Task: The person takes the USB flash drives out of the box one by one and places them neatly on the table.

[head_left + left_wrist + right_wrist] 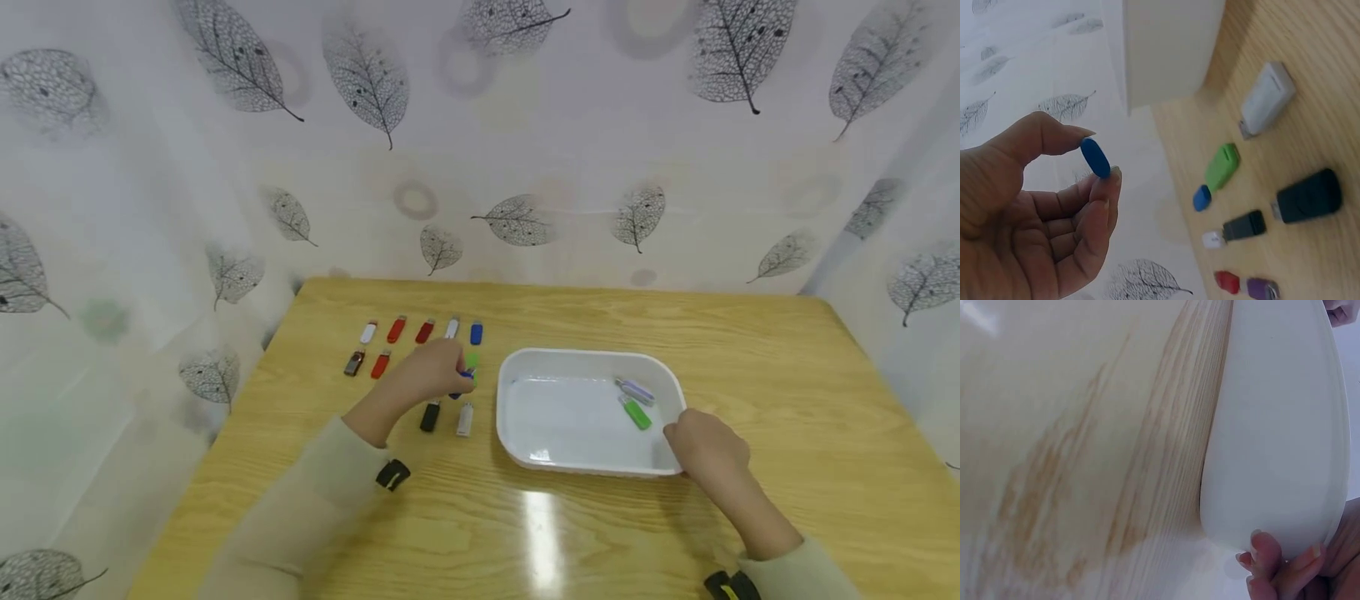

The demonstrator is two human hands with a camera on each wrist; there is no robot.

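Note:
My left hand [431, 372] is raised over the rows of USB flash drives, beside the left end of a white plastic tray [558, 417]. In the left wrist view, its thumb and fingers pinch a blue USB flash drive [1095, 157], seen end-on. A green flash drive [1222, 165] lies on the table nearby, partly behind the hand in the head view. My right hand [708, 450] grips the tray's near right corner, fingers under the rim. Inside the tray, towards its right side, lie a purple flash drive [635, 390] and a green one [636, 412].
More flash drives lie on the wooden table [787, 375]: a white one [368, 332], a red one [397, 329], a blue one [476, 332], a black one [430, 416] and several others. Leaf-patterned curtains [570, 150] hang behind the table and at both sides.

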